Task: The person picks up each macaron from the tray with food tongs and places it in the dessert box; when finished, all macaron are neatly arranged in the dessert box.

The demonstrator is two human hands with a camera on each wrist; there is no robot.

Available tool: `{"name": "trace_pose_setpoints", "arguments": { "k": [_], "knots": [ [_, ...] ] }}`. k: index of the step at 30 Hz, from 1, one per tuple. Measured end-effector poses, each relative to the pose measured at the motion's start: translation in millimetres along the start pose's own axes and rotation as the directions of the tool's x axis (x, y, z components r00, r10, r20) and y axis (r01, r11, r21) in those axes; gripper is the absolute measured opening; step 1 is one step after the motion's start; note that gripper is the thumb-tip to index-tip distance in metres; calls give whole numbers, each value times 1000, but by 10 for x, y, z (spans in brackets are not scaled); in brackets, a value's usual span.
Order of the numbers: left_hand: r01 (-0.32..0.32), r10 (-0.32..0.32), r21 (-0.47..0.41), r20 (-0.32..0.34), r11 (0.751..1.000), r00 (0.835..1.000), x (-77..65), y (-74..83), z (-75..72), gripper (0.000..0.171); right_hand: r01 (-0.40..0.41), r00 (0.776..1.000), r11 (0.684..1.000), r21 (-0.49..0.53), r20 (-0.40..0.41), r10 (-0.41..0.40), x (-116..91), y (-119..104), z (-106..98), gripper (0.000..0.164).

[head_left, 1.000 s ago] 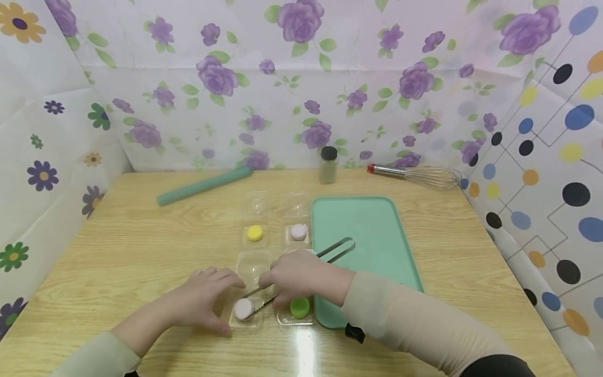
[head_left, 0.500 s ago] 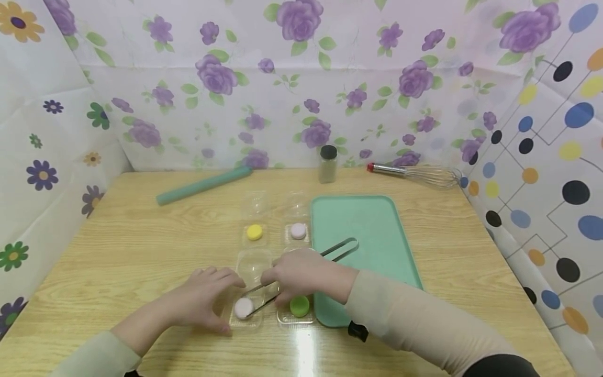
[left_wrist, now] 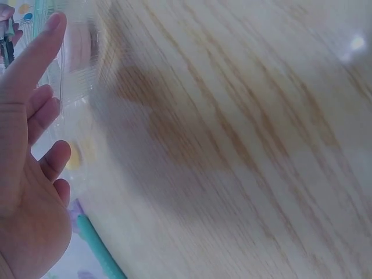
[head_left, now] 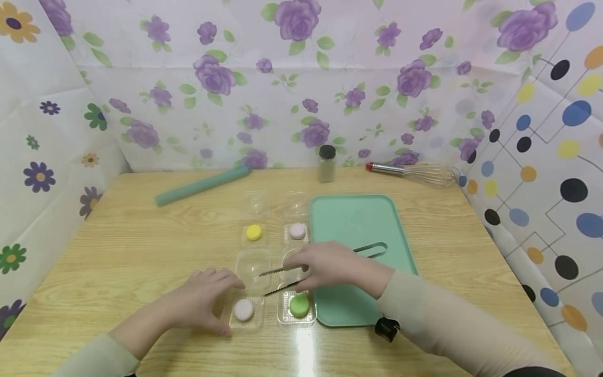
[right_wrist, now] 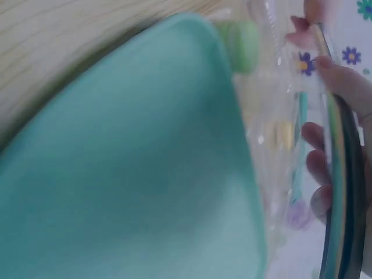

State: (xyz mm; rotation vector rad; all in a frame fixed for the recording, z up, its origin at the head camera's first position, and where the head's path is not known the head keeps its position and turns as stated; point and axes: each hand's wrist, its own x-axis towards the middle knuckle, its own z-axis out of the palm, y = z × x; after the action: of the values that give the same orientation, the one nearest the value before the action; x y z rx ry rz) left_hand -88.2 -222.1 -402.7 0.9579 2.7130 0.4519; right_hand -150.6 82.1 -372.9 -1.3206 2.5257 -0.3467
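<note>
Head view: 4 clear hinged containers stand 2 by 2 on the surface [head_left: 141, 251], lids folded back, 1 round macaron-like piece per base. Near-left container [head_left: 257, 320] has the pale pink piece [head_left: 244, 310], lying flat; near-right container [head_left: 282, 314] the green piece [head_left: 299, 306]; far-left container [head_left: 263, 242] the yellow piece [head_left: 253, 232]; far-right container [head_left: 287, 241] the lilac piece [head_left: 297, 231]. Right grip [head_left: 330, 266] is clamped round the tongs [head_left: 282, 269]; tips are apart, nothing between them, by the near-left lid and off the pink piece. Can't tell tip height. Left grip [head_left: 202, 301]: thumb and fingers apart, not curled round anything, at that container's outer side; probably bracing it, since thin plastic would skid if nudged. Left wrist view doesn't settle firm contact. Tray [head_left: 363, 220] lies just beside the right-hand column, likely parked to stay within tong reach. Folded-back lids leave every base reachable from above.
</note>
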Motion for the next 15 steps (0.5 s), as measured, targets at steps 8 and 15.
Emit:
{"name": "trace_pose_setpoints", "arguments": {
  "k": [8,15],
  "knots": [
    [-4,4,-1,-16,1000,1000,-18,12,1,80,-80,992,996,32,-99,83,-306,285,23,52],
    [7,-8,-14,-23,1000,1000,-19,30,-1,81,-180,966,981,69,-178,190,-635,608,-5,52]
  ]
}}
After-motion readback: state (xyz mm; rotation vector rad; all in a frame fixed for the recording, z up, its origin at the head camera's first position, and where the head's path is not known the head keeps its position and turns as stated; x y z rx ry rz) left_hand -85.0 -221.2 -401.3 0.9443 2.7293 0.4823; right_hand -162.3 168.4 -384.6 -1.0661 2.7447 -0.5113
